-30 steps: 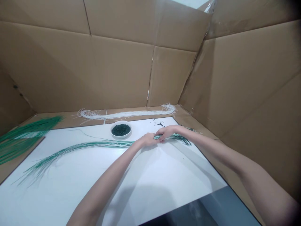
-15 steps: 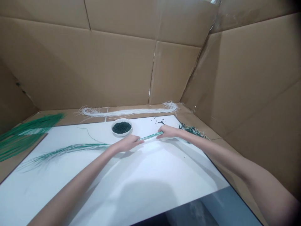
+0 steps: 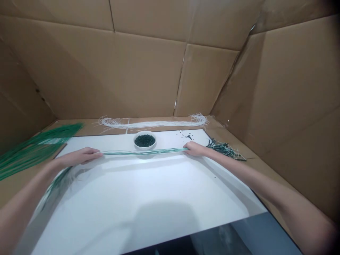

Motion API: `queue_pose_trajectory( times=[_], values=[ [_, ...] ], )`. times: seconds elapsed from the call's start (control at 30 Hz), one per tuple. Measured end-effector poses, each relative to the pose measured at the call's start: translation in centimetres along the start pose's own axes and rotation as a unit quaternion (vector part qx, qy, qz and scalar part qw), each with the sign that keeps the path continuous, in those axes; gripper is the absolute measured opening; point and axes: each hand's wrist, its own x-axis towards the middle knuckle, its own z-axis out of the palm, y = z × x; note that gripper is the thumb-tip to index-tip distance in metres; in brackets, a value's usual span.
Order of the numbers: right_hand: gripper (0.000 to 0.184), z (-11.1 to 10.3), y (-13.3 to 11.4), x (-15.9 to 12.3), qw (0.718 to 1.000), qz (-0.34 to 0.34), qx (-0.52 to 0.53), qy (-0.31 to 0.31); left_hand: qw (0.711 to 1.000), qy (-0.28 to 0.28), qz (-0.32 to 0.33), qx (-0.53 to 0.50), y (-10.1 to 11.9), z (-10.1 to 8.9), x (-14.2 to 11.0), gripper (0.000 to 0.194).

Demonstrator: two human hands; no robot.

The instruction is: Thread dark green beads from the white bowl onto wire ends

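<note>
A long bundle of green and white strings (image 3: 145, 152) is stretched out between my two hands above the white board (image 3: 148, 198). My left hand (image 3: 82, 156) is closed round it at the left, and the loose ends trail down past my left forearm. My right hand (image 3: 193, 148) is closed on the bundle's right end, whose tips (image 3: 225, 148) fan out over the board's right edge. A small white bowl of dark green beads (image 3: 145, 140) stands just behind the taut strings.
A bundle of white strings (image 3: 151, 123) lies along the back of the cardboard floor. More green strings (image 3: 34, 148) lie at the far left. A few loose beads (image 3: 186, 135) sit near the board's back right corner. Cardboard walls (image 3: 138, 71) enclose the space.
My left hand has slid left along the bundle, away from my right hand, and the strings now run straight and taut between them. My right hand stays at the right end.
</note>
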Motion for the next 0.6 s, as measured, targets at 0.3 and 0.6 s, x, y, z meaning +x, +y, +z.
queue_pose_trajectory(
  times=[0.3, 0.6],
  values=[
    [0.028, 1.2, -1.4, 0.4, 0.996, 0.075, -0.043, 0.01, 0.978, 0.011, -0.111, 0.176, -4.1, -1.0, 1.4, 0.04],
    [0.032, 1.1, -2.9, -0.7, 0.989, 0.129, -0.063, 0.023, 0.914, 0.14, -0.035, 0.38, 14.5, 6.2, 1.5, 0.032]
  ],
)
